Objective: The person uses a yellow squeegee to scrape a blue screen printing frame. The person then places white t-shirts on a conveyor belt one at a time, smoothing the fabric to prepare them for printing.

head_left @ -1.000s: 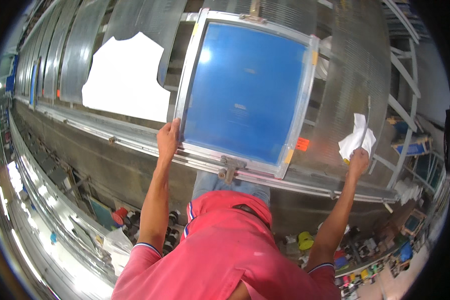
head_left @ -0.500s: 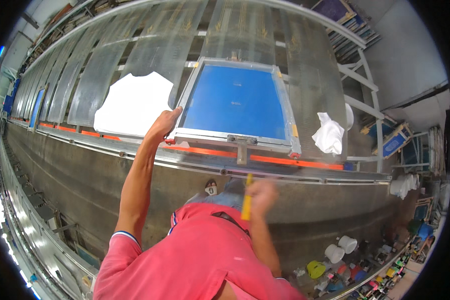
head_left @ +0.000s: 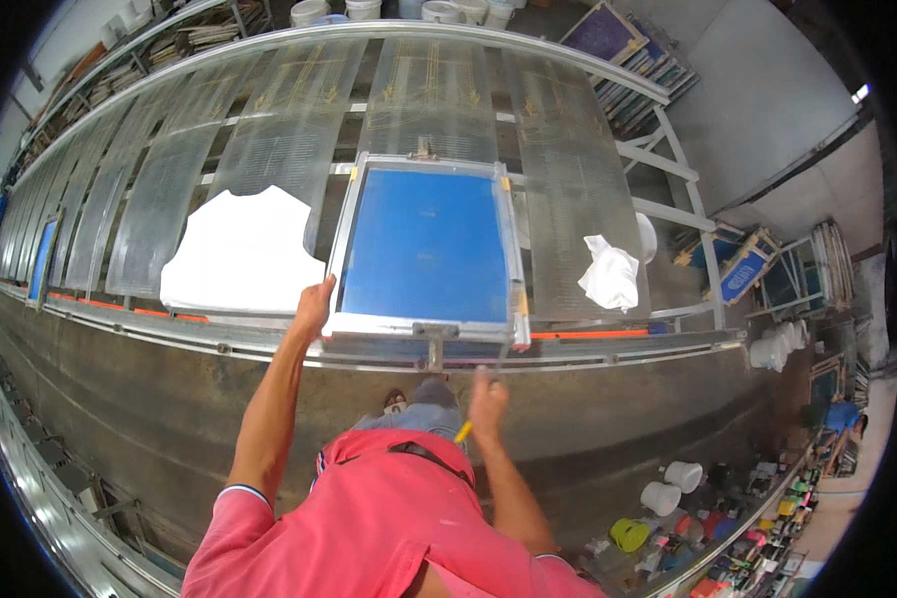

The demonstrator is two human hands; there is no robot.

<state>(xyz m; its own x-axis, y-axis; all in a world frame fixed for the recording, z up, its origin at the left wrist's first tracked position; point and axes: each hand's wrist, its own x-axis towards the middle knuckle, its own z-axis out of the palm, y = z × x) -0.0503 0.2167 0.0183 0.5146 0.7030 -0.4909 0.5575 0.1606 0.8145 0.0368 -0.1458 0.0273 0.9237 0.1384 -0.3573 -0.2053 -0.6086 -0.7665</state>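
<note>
A screen-printing frame (head_left: 513,261) with a blue mesh (head_left: 424,244) lies on the long table at its near edge. My left hand (head_left: 314,307) is closed around the frame's near left corner. Below the near right corner, my right hand (head_left: 487,404), slightly blurred, is closed around a slim tool with a yellow handle (head_left: 463,432); its kind is unclear. Left of the frame, a white sleeveless garment piece (head_left: 244,249) is spread flat on a clear panel. To the right lies a crumpled white cloth (head_left: 610,274).
Clear panels (head_left: 548,149) run across the long metal-railed table. Along its near side goes a rail (head_left: 638,350) with an orange strip (head_left: 593,335). White buckets (head_left: 660,497) and a yellow-green tub (head_left: 628,535) stand on the floor behind right. More screen frames (head_left: 747,267) lean at the right.
My right hand has moved left, and the yellow tool has turned so that less of it shows. The view has shifted. My left hand stays on the frame's corner.
</note>
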